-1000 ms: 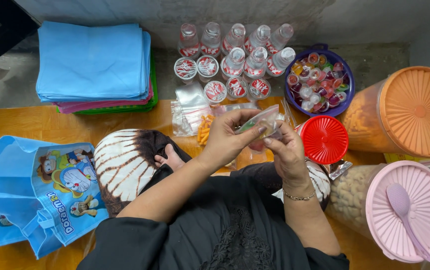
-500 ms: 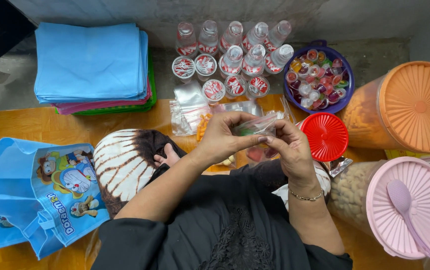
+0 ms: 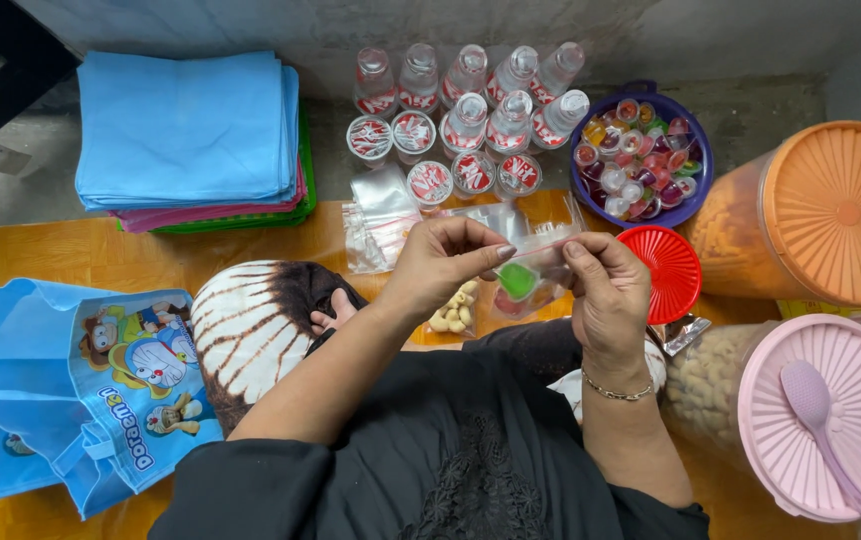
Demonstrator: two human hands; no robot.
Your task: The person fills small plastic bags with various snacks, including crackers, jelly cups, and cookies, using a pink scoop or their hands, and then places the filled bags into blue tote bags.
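- Left hand (image 3: 440, 262) pinches the top edge of a small clear bag (image 3: 530, 275) between thumb and forefinger; right hand (image 3: 605, 295) pinches the same edge from the other side. Bag is held in the air between the two hands, above the near middle of the orange mat (image 3: 70, 255).
- Bag holds a green jelly cup (image 3: 517, 281) and something red lower down; cannot tell whether the mouth is sealed. Risk: if it is open and the bag tips, the cups may slide out onto the lap.
- Grip is on thin film only. Risk: a slip of either pinch would likely drop the bag onto the nuts (image 3: 453, 308) lying just beneath.
- Red lid (image 3: 662, 272) lies just right of the hands. Risk: the right wrist could nudge it.
- Pink-lidded jar (image 3: 830, 415), spoon (image 3: 825, 430) resting on its lid, at the near right edge. Risk: an elbow knock could send the spoon off.
- Bowl (image 3: 640, 150) of jelly cups and bottles (image 3: 480, 100) at the far edge, well apart from the hands. Risk: a reach over them could topple a bottle.
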